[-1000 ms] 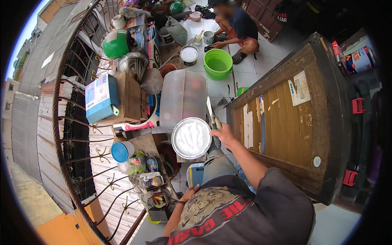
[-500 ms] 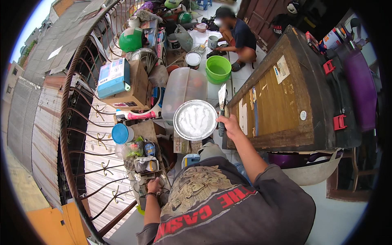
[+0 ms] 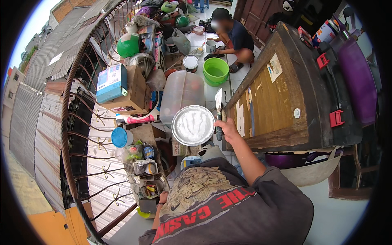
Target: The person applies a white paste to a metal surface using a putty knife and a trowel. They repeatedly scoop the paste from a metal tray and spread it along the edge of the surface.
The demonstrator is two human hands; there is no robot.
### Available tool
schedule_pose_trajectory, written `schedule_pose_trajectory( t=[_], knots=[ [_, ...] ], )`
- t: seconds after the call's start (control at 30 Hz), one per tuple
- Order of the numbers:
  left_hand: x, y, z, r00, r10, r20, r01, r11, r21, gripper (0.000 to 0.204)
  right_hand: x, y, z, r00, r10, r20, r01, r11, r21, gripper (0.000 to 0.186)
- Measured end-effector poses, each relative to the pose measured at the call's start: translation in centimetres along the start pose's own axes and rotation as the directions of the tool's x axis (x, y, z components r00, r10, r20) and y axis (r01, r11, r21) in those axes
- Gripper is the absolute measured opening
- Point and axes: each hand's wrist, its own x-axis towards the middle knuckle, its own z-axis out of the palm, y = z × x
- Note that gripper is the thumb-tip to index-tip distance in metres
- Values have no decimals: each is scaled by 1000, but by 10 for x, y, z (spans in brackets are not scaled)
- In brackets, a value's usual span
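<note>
My right hand (image 3: 228,128) is closed on a putty knife (image 3: 219,99) with a dark handle, its pale blade pointing up and away. The same hand grips the edge of a round lid (image 3: 193,125), whose face is smeared with white paste in ridges. My left hand (image 3: 163,197) is low beside my body, next to a box of small items (image 3: 150,190); its fingers are mostly hidden. Close by on the clutter sit a clear packet (image 3: 145,167) and a blue-lidded tub (image 3: 121,137).
A worn wooden cabinet (image 3: 281,136) lies to the right. Ahead are a translucent bin (image 3: 181,92), a green bucket (image 3: 216,72) and an open paint can (image 3: 190,63). Another person (image 3: 236,38) squats beyond, near a grey mug-like pot (image 3: 211,46). A metal railing (image 3: 65,134) curves along the left.
My left hand has drawn back toward my body from the items in the box, uncovering them. My right hand still holds the lid and putty knife, slightly lower in view.
</note>
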Motion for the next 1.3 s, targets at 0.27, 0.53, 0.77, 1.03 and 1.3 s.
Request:
schedule_pose_trajectory(
  t=[0.27, 0.53, 0.77, 1.03, 1.3],
  knots=[
    [24, 30, -26, 991, -123, 50, 131, 966, -222, 32, 0, -4, -7, 1000, 2, 1, -2, 1000, 15, 25],
    [42, 68, -22, 994, -75, 77, 97, 934, -344, 35, -3, -4, -9, 1000, -22, 13, 21, 999, 37, 26],
    [72, 126, -11, 993, 47, 108, -6, 938, -347, 40, -6, 1, -7, 1000, 2, 27, -4, 999, 51, 27],
    [55, 89, -27, 999, 30, 20, -29, 999, -38, 37, -3, 11, -6, 1000, 15, 12, -15, 999, 32, 29],
    [36, 17, -32, 983, 2, 186, -3, 1000, 4, 32, 2, 10, -5, 1000, 25, -4, -25, 998, 58, 33]
  ],
)
